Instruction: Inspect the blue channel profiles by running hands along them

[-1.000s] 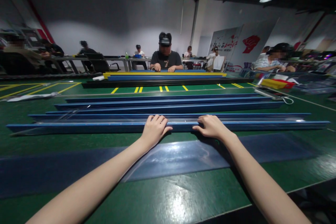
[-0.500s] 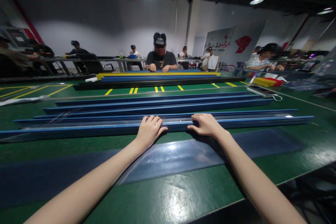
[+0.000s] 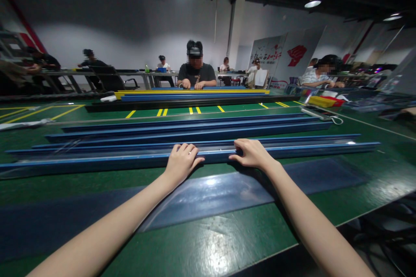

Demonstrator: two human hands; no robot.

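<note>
A long blue channel-shaped strip (image 3: 312,150) lies across the green table in front of me, its raised edges running left to right. My left hand (image 3: 181,161) is closed over its near edge, fingers reaching into the channel and thumb pointing right along the front side. To the right, my right hand (image 3: 252,154) grips the same edge with fingers curled inside and thumb against the front. A bare stretch of the strip shows between both hands. Nearer to me, a flat, shiny, see-through plastic sheet (image 3: 211,197) lies beneath my forearms.
More blue strips (image 3: 156,132) lie parallel just beyond. Farther back are a black strip (image 3: 182,104) and a yellow strip (image 3: 227,91), where a person (image 3: 196,73) sits facing me. A phone-like device (image 3: 315,113) with a white cable and a red-yellow tray (image 3: 325,101) are at the right.
The whole view has shifted slightly, so everything appears a little farther left. Both hands keep their hold on the blue strip at about the same places.
</note>
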